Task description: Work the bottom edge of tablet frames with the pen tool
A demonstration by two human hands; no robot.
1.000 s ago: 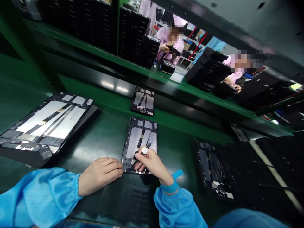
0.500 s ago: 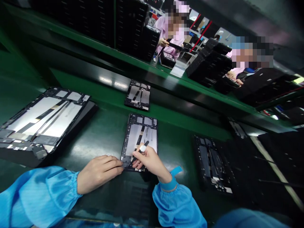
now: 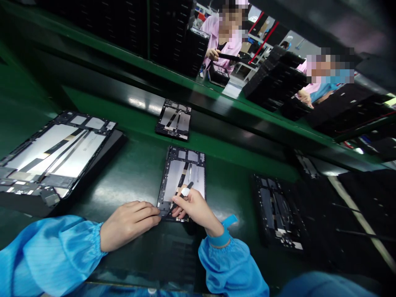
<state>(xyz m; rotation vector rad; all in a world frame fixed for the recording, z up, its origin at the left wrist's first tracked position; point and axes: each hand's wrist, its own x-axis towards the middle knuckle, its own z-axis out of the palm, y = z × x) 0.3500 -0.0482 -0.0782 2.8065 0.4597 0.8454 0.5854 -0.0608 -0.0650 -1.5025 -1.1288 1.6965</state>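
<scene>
Metal gleams at ten o'clock, taking the middle tablet [image 3: 171, 177] as the centre of the dial: an opened tablet [image 3: 58, 150] sits askew there on a dark slab [image 3: 107, 150]. At eight o'clock the worker's left hand [image 3: 130, 225] shows beyond a blue sleeve [image 3: 55, 253], fingers laid close together, tips at the middle tablet's seven-o'clock corner; from here I can't tell whether they pinch it. Just short of twelve, another tablet [image 3: 173, 119] lies farther back, well apart. The middle one itself lies flat on the green bench [image 3: 136, 165], silvery insides uppermost. Over its five-o'clock part the right hand [image 3: 192, 204] pinches a dark slender tool [image 3: 185, 192] with a white band, slanting down toward seven, its tip hard to make out. At one o'clock a co-worker [image 3: 233, 43] in pink holds a dark panel [image 3: 230, 57]. Between three and four rests one more opened device [image 3: 276, 212].
</scene>
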